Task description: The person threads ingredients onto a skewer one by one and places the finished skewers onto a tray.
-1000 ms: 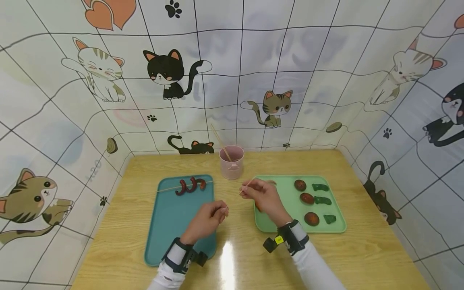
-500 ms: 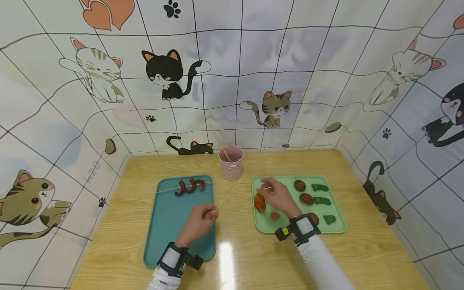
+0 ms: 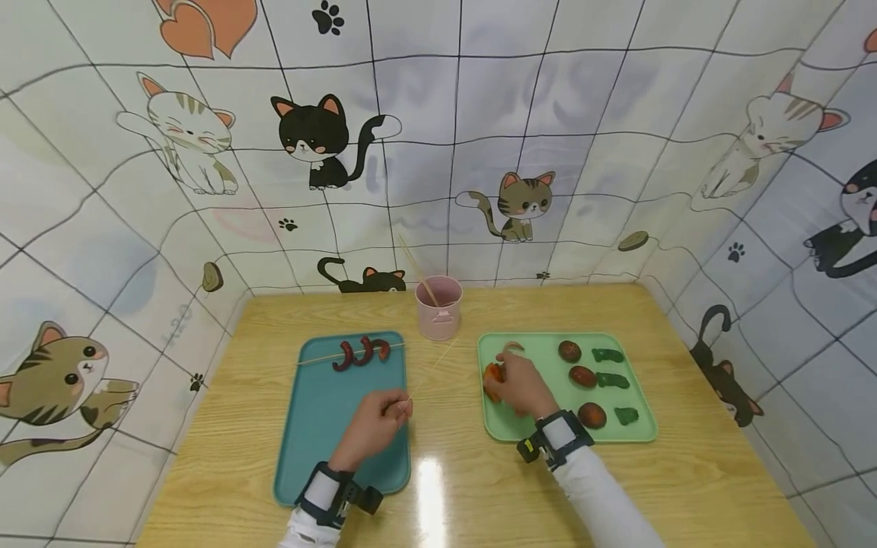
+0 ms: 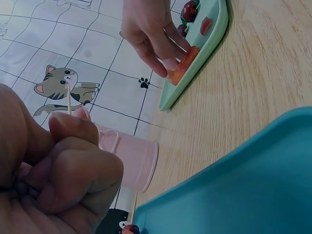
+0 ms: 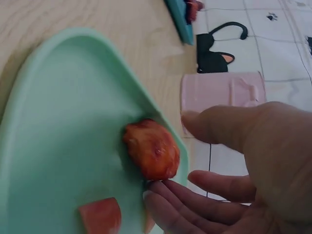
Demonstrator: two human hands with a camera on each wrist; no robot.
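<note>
My left hand (image 3: 373, 422), over the right side of the blue tray (image 3: 318, 434), pinches a thin wooden skewer (image 3: 433, 369) between thumb and fingers. The skewer slants up and away to the right, nothing threaded on its visible length. My right hand (image 3: 526, 388) reaches down over the left part of the green tray (image 3: 541, 358). In the right wrist view its fingertips are right at a glazed orange-brown piece, like a roasted chicken wing (image 5: 153, 148), with the thumb held apart from it. A small reddish chunk (image 5: 101, 217) lies nearby in the tray.
Across the blue tray's far end lies a skewer with several curled red-brown sausages (image 3: 363, 352). A pink cup (image 3: 438, 320) holding wooden sticks stands at the back. Brown mushroom-like caps (image 3: 582, 376) and green pieces (image 3: 612, 380) line the green tray's right side. Cat-print walls enclose the table.
My right hand has let go of the skewer and moved right and down to the orange-brown piece. My left hand, keeping the skewer, has shifted slightly left.
</note>
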